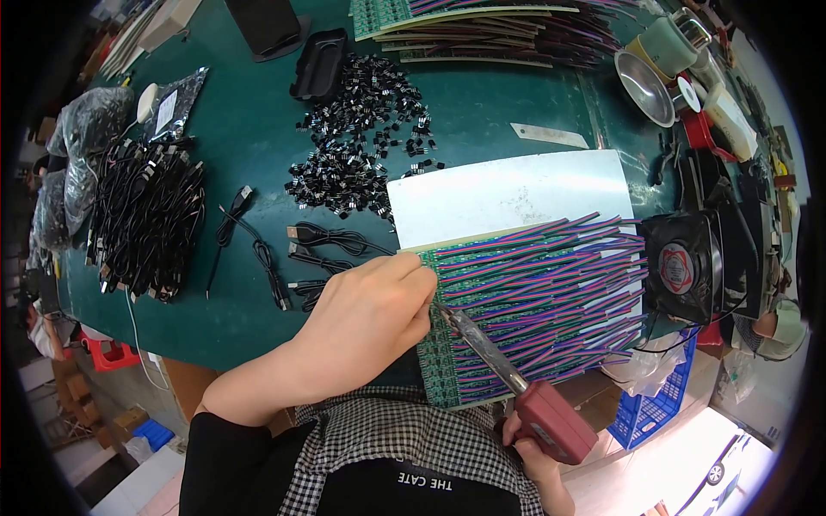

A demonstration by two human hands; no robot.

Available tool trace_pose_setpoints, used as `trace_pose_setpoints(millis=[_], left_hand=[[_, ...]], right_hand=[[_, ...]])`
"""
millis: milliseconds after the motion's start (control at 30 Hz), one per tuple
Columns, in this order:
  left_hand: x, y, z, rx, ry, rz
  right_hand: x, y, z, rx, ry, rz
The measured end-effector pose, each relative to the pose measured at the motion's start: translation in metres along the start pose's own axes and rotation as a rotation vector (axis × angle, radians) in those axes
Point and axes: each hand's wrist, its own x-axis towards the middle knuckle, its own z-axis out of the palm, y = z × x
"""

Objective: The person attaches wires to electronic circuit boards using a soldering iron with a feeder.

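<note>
A green circuit board panel [436,365] with rows of pink, blue and green wires lies in front of me. My left hand [374,314] is closed in a pinch at the panel's left edge; its fingertips hide whatever is between them. My right hand [535,451] grips the dark red handle of a soldering iron [553,421], partly behind it. The iron's tip meets the board's left part, close to my left fingertips. Several black USB cables [331,239] lie just beyond my left hand, some partly covered by it. Under the panel's far side is a white sheet [516,193].
Small black connectors [344,176] are heaped mid-table, beside a black tray [320,64]. Bundled black cables [146,219] lie at left. More wired boards [482,39] are stacked at the back. A fan [684,262] stands right of the panel; a metal bowl [645,89] is behind it.
</note>
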Motion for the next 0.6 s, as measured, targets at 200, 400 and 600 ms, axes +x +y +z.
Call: trace_pose_setpoints(millis=[200, 400, 600], left_hand=[[0.001, 0.000, -0.001, -0.010, -0.016, -0.004], [0.001, -0.001, -0.005, -0.006, -0.018, -0.006], [0.004, 0.004, -0.004, 0.000, -0.064, 0.003]], right_hand=[[0.004, 0.009, -0.006, -0.069, -0.043, -0.067], [0.008, -0.013, 0.004, -0.108, -0.006, -0.046], [-0.019, -0.019, -0.015, 0.003, 0.190, -0.230]])
